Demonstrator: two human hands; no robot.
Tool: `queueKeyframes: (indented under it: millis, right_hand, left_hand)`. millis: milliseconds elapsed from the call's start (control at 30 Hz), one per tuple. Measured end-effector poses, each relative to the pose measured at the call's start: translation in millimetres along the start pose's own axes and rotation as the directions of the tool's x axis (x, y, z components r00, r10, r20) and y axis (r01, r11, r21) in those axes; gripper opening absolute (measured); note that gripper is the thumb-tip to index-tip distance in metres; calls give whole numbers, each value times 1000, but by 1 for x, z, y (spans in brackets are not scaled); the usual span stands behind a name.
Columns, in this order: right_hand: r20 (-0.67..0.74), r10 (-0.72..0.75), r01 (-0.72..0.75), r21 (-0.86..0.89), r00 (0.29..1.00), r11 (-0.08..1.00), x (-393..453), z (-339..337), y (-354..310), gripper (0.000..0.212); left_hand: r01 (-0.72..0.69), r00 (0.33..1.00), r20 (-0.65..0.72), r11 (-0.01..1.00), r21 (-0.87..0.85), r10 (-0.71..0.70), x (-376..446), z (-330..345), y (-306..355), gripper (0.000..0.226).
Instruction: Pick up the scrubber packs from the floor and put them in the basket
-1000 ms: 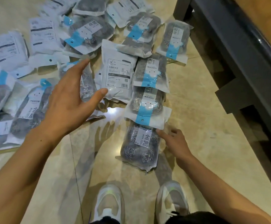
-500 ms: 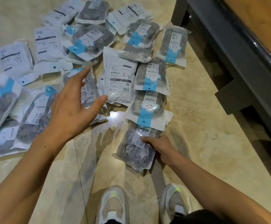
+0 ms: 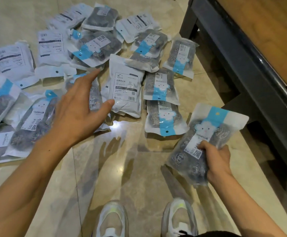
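Now lifted: clear plastic scrubber pack with a blue-and-white cloud label and steel-wool coils inside point(image 3: 206, 142), gripped in the right hand point(image 3: 216, 161), fingers point(image 3: 203, 146) curled over its lower half, thumb hidden behind. Half a second back, same pack flat on the glossy beige tiled floor point(image 3: 132, 177) at the near end of the column, the hand just closing on it; a second back, only fingertips at its edge. Held clear of the tiles now, tilted, off to the right near the dark table frame point(image 3: 238, 69). Bare reflective tile where it lay.

Left hand point(image 3: 81, 110) spread wide, fingers straight, gripping nothing, hovering above the half-covered clear pack point(image 3: 94, 94) beside the white printed back-label pack point(image 3: 125, 88); much the same pose as in both earlier frames, only slightly shifted.

Meaning for the task: one pack picked, carry to the basket next, probably. Basket not in view. Many packs scattered over the floor, so barely begun, by the look of it.
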State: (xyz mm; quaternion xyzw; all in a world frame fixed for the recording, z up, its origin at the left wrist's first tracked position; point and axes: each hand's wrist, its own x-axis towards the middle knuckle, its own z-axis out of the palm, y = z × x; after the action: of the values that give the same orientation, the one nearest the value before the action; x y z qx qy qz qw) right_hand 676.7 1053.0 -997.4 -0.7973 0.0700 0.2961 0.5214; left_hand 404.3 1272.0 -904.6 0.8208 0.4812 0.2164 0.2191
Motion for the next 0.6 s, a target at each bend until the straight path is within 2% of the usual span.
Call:
queueKeyframes:
  millis: [100, 200, 267, 400, 500, 600]
  right_hand:
    - [6, -190, 190, -11, 982, 982, -11, -12, -38, 66]
    - [123, -296, 291, 56, 947, 955, -29, -11, -77, 58]
    - [205, -305, 290, 99, 930, 952, -36, -8, -94, 55]
    - [284, -300, 262, 165, 911, 951, -47, -1, -112, 51]
    - [308, -301, 246, 205, 903, 947, -51, 0, -119, 51]
    - [336, -299, 235, 218, 893, 947, -50, -2, -123, 51]
  left_hand:
    - [-57, 998, 24, 997, 49, 56, 2, 8, 4, 80]
    - [-172, 984, 64, 980, 96, 167, 3, 23, 4, 77]
    - [-207, 975, 109, 967, 147, 192, 4, 38, 3, 75]
    - [-225, 943, 302, 935, 273, 139, 8, 80, 6, 76]
    - [-228, 891, 446, 936, 268, 89, 12, 121, 7, 71]
    - [-121, 845, 535, 972, 199, -5, 19, 162, 16, 70]
